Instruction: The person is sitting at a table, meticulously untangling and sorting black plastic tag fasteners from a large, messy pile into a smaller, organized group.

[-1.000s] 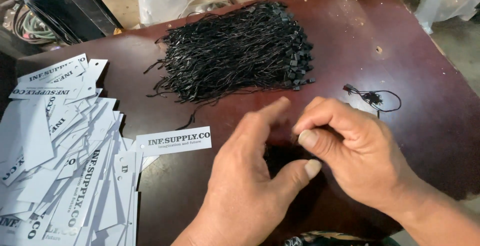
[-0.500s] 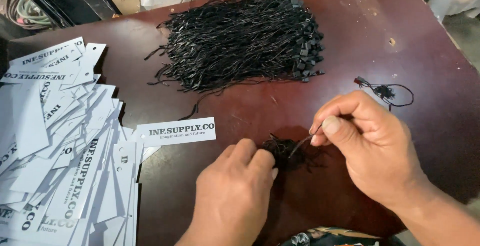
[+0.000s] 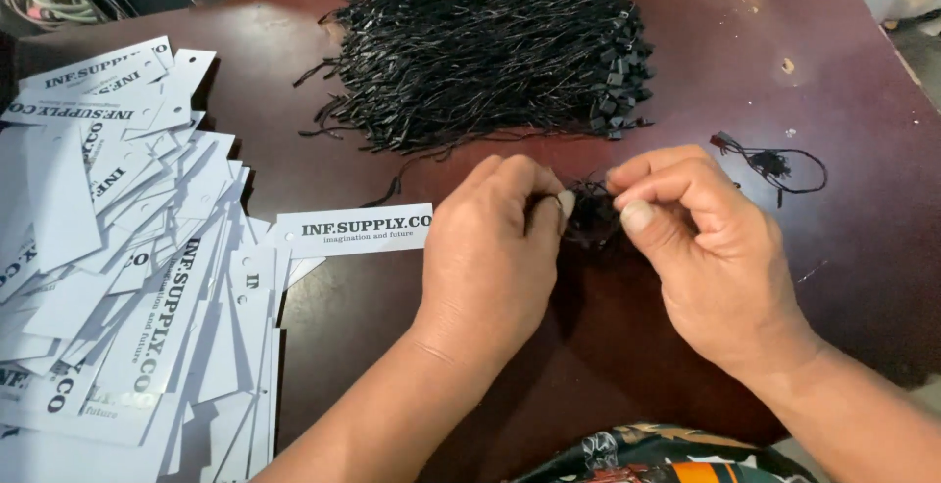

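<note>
both hands have risen off the table and drawn together since a moment ago, the left hand (image 3: 495, 248) now curled up beside the right hand (image 3: 701, 248). between them sits a small tangle of black string (image 3: 591, 213), mostly hidden behind the fingers, so its shape is hard to make out; it looks dark, thin and bunched. each hand pinches it with thumb and fingertips, just above the brown table (image 3: 863, 130). behind lies a big pile of black strings (image 3: 490, 47), a loose string (image 3: 774, 162) off to the right, and white tags (image 3: 108, 248) cut off at the left edge.
</note>
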